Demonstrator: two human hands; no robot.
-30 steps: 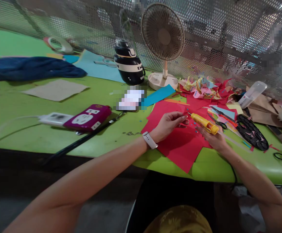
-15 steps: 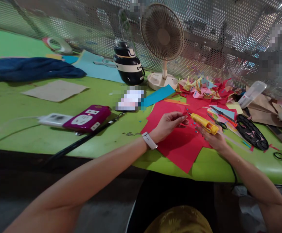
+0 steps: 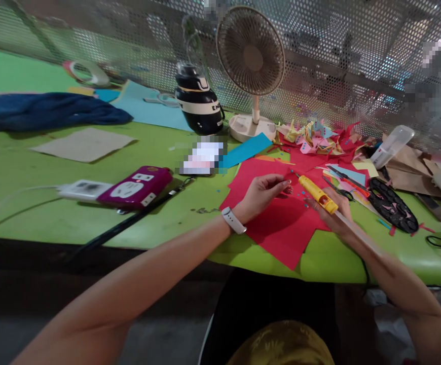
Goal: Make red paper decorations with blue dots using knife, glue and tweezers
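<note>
Here, right hand (image 3: 337, 210) clasps yellow glue gun (image 3: 317, 192); left hand (image 3: 260, 196) over red paper (image 3: 281, 241), grip unclear.

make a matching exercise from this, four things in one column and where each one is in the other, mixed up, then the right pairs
Things
1. yellow glue gun
2. fan
3. purple power strip
4. white wristband

Places
A. standing beside the dark bottle
B. around the left wrist
C. held in the right hand
D. on the green table, end to end with a white charger

Pairs: 1-C, 2-A, 3-D, 4-B
</note>
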